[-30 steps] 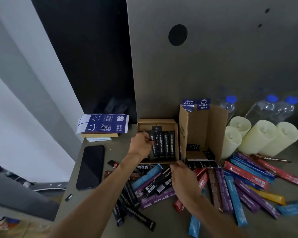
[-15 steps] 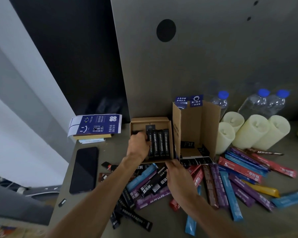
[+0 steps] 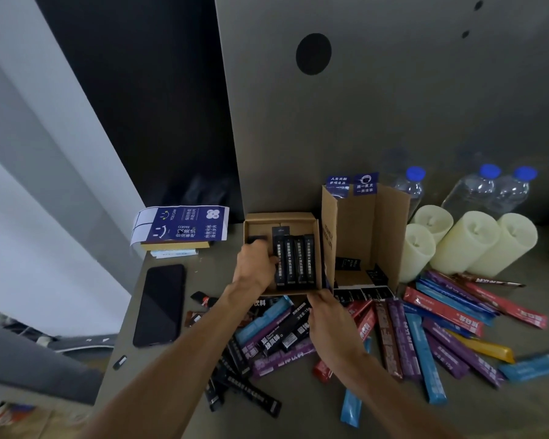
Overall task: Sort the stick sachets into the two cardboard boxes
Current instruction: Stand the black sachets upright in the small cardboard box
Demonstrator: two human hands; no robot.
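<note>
Left hand [image 3: 256, 264] curled in the low brown cardboard box [image 3: 281, 217], against its row of black stick sachets [image 3: 295, 263]; whether it grips one, we can't tell. Right hand [image 3: 328, 313] pinches that box's near corner. Barely shifted in a second: we're still seating blacks, and the loose coloured foil sachets [image 3: 425, 343] wait.

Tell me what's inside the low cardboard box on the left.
In the low box, four black stick sachets lie side by side against the right wall, another's end showing behind them. The left hand reaches in, covering the near-left floor.
</note>
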